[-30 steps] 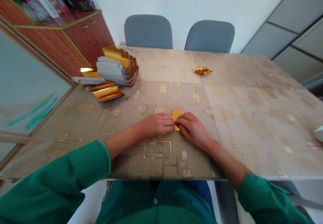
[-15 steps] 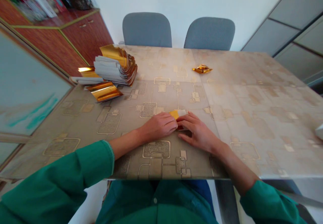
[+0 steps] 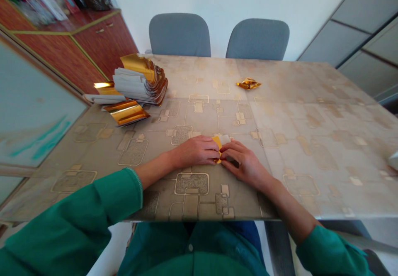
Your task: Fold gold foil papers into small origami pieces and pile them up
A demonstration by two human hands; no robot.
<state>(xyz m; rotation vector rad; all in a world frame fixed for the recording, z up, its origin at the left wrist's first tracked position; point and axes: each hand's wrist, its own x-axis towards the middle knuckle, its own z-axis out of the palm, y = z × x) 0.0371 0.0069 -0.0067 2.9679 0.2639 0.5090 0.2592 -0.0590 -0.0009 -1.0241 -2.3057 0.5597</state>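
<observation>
A small sheet of gold foil paper (image 3: 217, 141) with a whitish back lies on the table between my hands, partly folded and mostly covered by fingers. My left hand (image 3: 199, 150) presses on its left side with the fingers together. With thumb and fingertips, my right hand (image 3: 244, 159) pinches the right edge of the paper. Farther off stands a thick stack of gold and white foil paper (image 3: 141, 83), with a loose gold sheet (image 3: 127, 112) in front of it. A folded gold paper piece (image 3: 248, 84) rests alone toward the back.
The table (image 3: 311, 176) wears a patterned beige cover, its front edge close to my body. Two grey chairs (image 3: 179, 35) stand behind it against the wall. At the left back is a reddish wooden cabinet (image 3: 102, 43) with things on top. A white object (image 3: 394, 160) shows at the right edge.
My right thumb and fingers have closed together on the paper's edge, and more of its gold side shows between the hands. The left hand has hardly moved.
</observation>
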